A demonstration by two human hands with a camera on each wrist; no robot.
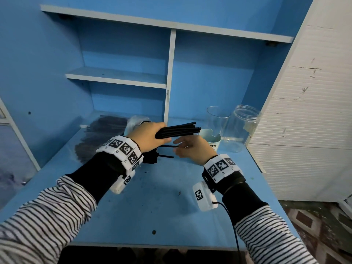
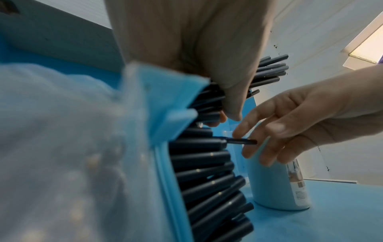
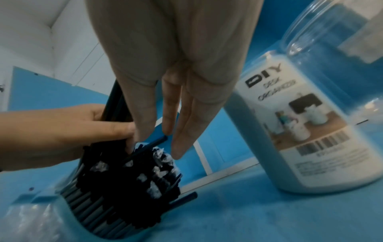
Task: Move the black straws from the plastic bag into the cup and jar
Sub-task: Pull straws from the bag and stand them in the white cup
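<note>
Left hand [image 1: 147, 137] grips a bundle of black straws [image 1: 178, 129] above the blue desk [image 1: 162, 202], fingers curled round it, free ends pointing right toward the containers. Right hand [image 1: 193, 149] just beside it, fingers extended and loosely spread, tips at a single straw [image 1: 168, 146] sticking out from the bag's mouth; whether it actually pinches that straw I cannot tell. Plastic bag [image 1: 102, 134] of straws lies at left-rear of the desk against the shelf unit [image 1: 169, 73], its open end under the left hand. White cup [image 1: 214, 139] sits right behind the right hand, with a clear tumbler [image 1: 217, 117] and clear plastic jar [image 1: 242, 128] further back at the desk's right edge, close to the white panel wall [image 1: 308, 111]. Open desk surface in front of both hands toward the near edge; room is tight at the rear right corner. Left wrist view shows straw ends fanned out of the bag mouth [image 2: 207, 172] and the right fingertips [image 2: 240, 131] touching the protruding straw. Right wrist view shows the cup's label reading "DIY" [image 3: 263, 77] with a barcode, blurred, and the left thumb [image 3: 116, 129] clamped over the bundle.
</note>
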